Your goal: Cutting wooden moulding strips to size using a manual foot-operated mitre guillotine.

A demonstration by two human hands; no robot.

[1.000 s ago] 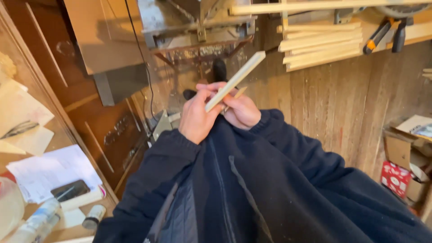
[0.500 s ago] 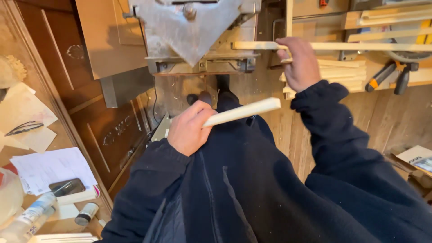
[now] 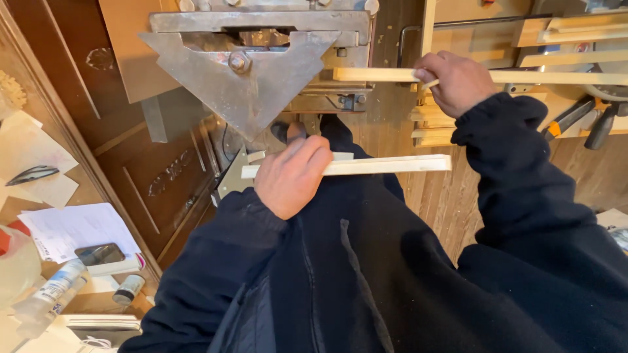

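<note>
Head view: the left hand (image 3: 292, 175) was curled, knuckles up, over a short pale wooden strip (image 3: 386, 165), clasping it level across the dark jacket just below the grey metal machine (image 3: 252, 72); the strip's right end stuck out free. The right hand (image 3: 458, 82) was raised to bench height, fingers closed around a longer pale strip (image 3: 562, 77) that lay level, its left end reaching the machine's side. The two strips were apart, the long one above the short one. At lower left, on the side table, lay white printed sheets (image 3: 65, 229), a dark phone (image 3: 99, 253) on them, a clear bottle with a white label (image 3: 52, 291) on its side, and a small white capped tube (image 3: 129, 288) just beside it.
</note>
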